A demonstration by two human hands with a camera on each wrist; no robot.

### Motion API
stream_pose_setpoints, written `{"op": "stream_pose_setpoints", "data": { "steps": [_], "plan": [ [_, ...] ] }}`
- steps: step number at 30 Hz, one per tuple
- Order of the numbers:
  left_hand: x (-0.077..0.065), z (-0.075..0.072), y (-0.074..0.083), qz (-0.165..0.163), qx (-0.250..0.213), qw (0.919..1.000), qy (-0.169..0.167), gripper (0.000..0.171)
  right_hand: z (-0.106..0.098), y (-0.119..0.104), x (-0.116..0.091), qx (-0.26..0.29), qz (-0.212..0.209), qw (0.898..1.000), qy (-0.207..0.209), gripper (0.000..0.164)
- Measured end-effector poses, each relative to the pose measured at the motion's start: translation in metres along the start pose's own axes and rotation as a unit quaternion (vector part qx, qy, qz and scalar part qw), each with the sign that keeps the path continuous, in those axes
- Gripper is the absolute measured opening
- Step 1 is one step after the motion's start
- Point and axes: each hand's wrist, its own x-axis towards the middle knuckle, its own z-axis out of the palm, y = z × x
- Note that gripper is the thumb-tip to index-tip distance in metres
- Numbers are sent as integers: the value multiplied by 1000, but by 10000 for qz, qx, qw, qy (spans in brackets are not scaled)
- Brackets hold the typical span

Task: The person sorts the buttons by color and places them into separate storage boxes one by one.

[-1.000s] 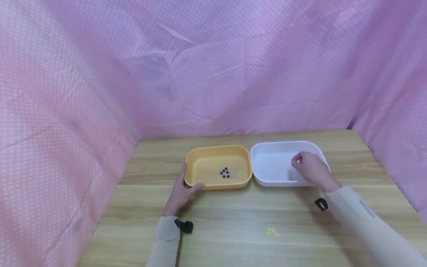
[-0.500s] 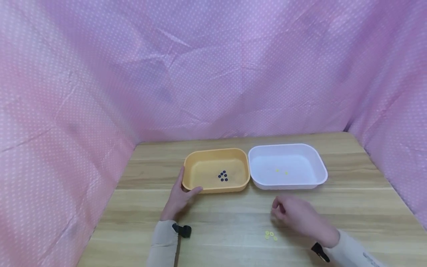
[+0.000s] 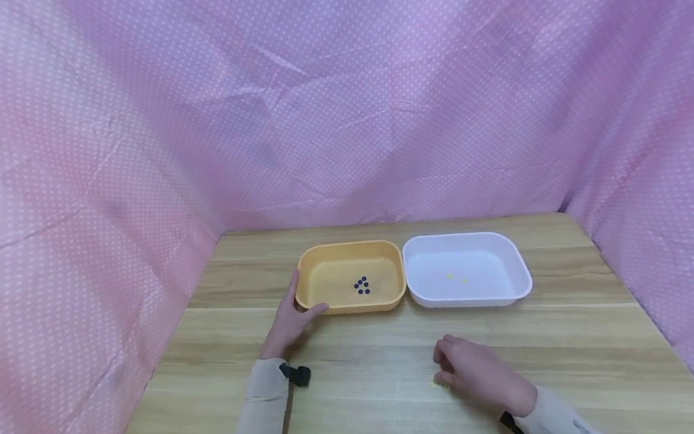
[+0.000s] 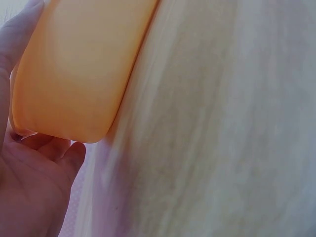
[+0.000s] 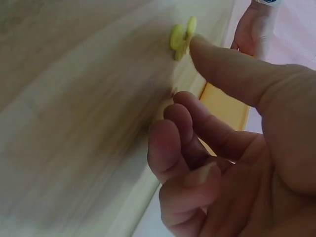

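My left hand [image 3: 287,322] holds the near left corner of a yellow-orange plastic tray [image 3: 331,283], thumb over the front rim and fingers along the left side. In the left wrist view the fingers [image 4: 49,145] reach behind the tray's end wall. Several small dark blue button-like discs [image 3: 361,286] lie inside it. My right hand [image 3: 474,371] is low over the table beside a few small yellow button-like discs [image 3: 434,383], partly covering them in the head view. In the right wrist view, thumb and fingers stand apart with nothing between them, the thumb tip right at the yellow discs [image 5: 176,37].
A white plastic tray [image 3: 493,277] stands right against the yellow-orange one, with two yellow discs [image 3: 464,280] on its floor. Both trays rest on a wooden table [image 3: 238,265]. Pink dotted cloth [image 3: 347,120] hangs behind and at the sides.
My right hand has come back from over the white tray, down toward the front of the table, to the yellow discs. My left hand has stayed at the yellow-orange tray's corner.
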Motion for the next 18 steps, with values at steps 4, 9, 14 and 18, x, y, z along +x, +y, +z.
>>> {"op": "stream_pose_setpoints", "data": {
  "steps": [4, 9, 14, 18],
  "plan": [
    [0, 0, 0, 23, -29, 10000, -18, 113, 1, 0, 0, -1, -48, 10000, 5, 18],
    [1, 0, -1, 45, -119, 9999, -42, 113, 2, -2, 0, -5, -40, 10000, -58, 15],
    [1, 0, 0, 51, -167, 9998, -41, 113, 3, -6, 1, -18, -263, 9996, -33, 15],
    [1, 0, 1, 57, -212, 9997, -55, 113, 3, -10, 2, -245, -432, 9987, 89, 15]
  ]
}}
